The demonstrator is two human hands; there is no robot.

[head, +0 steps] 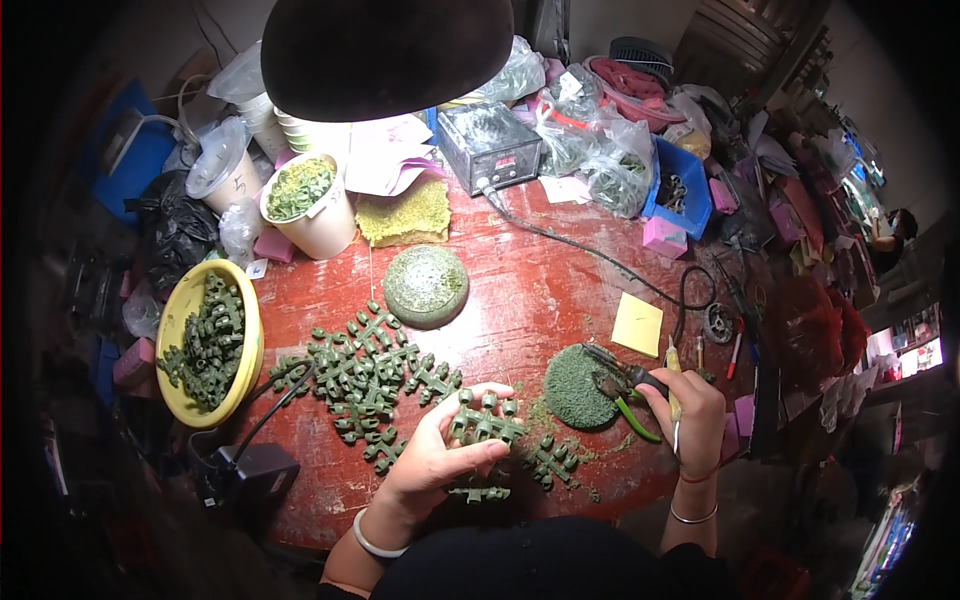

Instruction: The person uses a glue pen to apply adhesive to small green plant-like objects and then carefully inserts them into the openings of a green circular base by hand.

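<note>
My left hand (435, 450) holds a green branched part (486, 421), apparently wax or plastic, with rounded knobs along its stems. My right hand (694, 412) grips a slim yellow-handled tool (674, 382), its narrow tip pointing away from me. Those same fingers meet the rear of a black-handled pen tool (637, 375); whether they grip it too I cannot tell. Its metal tip lies over a round green textured pad (574, 390). Green-handled pliers (636, 421) rest at the pad's right side. Left of my hands is a pile of similar green parts (364, 375), with one loose part (553, 461) between the hands.
A yellow basin (255, 337) of green parts stands left, near a small black device (259, 472). Behind are a round speckled disc (426, 285), a white bucket (330, 232) and a control box (491, 142) with a cable. A dark lamp head (386, 56) hangs above.
</note>
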